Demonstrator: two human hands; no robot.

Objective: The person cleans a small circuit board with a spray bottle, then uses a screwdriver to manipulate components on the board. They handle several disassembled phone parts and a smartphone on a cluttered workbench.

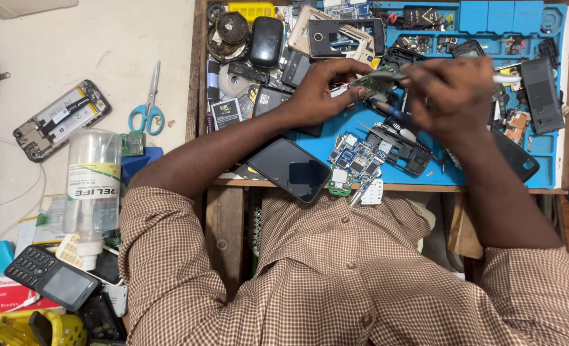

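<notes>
My left hand (323, 90) pinches a small green circuit board (373, 81) above the blue work mat (323, 142). My right hand (454, 93) grips a thin white-handled tool (506, 79) whose tip rests on that board. Both hands hover over the cluttered mat, close together. Below them lie a blue circuit board (355, 157), a black phone frame (407, 148) and a dark smartphone (291, 170) at the mat's near edge.
A wooden tray rim (198, 70) borders the mat, packed with phone shells, a black oval case (266, 41) and tape rolls. Left of it lie blue-handled scissors (147, 106), an opened phone (61, 120), a clear plastic bottle (92, 186) and a keypad phone (52, 277).
</notes>
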